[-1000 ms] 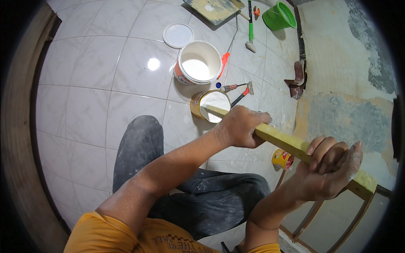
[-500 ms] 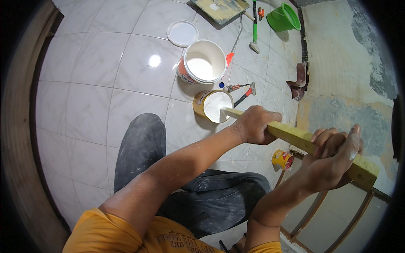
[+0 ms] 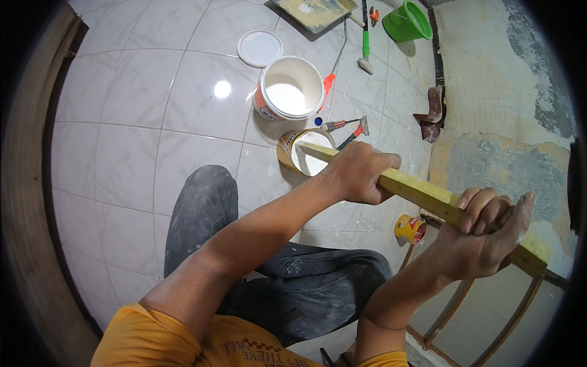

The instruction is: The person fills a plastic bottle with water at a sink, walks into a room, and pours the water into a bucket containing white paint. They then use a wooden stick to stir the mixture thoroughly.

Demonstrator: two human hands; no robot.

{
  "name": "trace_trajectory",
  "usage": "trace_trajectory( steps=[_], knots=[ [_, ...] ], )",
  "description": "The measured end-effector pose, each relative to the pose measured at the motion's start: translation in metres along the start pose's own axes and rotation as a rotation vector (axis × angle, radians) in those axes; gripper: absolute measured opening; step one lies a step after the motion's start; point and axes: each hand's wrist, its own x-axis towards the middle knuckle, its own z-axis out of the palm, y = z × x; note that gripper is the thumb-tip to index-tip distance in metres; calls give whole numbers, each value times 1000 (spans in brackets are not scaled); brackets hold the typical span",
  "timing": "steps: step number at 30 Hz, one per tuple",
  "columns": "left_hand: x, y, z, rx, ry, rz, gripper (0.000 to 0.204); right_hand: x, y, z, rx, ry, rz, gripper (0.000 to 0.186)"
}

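A long, squared wooden stick (image 3: 422, 192), yellowish in colour, slants from upper left to lower right. Its far end dips into the white paste inside a yellow can (image 3: 292, 160) on the floor. Around the stick's middle, just above the can, my left hand (image 3: 365, 174) is closed in a fist. My right hand (image 3: 483, 235) wraps the stick near its thick near end, the thumb pointing up. Behind the can stands a larger white bucket (image 3: 287, 92) with white material in it.
A white lid (image 3: 260, 48), a red-handled scraper (image 3: 353, 134), a screwdriver (image 3: 337, 125) and a green-handled scraper (image 3: 365, 49) lie on the tiles. A green bucket (image 3: 406, 23) stands by the right wall. A small yellow tin (image 3: 409, 229) lies near my right forearm.
The stick's dipped end has shifted left across the can's opening. My left hand has moved slightly left and up along with it; both hands keep their hold.
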Motion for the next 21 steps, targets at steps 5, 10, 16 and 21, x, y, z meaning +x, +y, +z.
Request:
trace_trajectory(
  steps=[5,10,16,21],
  knots=[
    [12,-17,20,-35,83,79,27,0,9,5,-88,-20,-75,32],
    [15,-14,42,-135,95,42,26,9,6,8,-241,37,-58,29],
    [3,8,41,-146,-33,-98,25,12,-6,11,-238,191,128,37],
    [-5,18,22,-45,-91,-147,25,11,-6,0,-187,215,125,38]
  ],
)
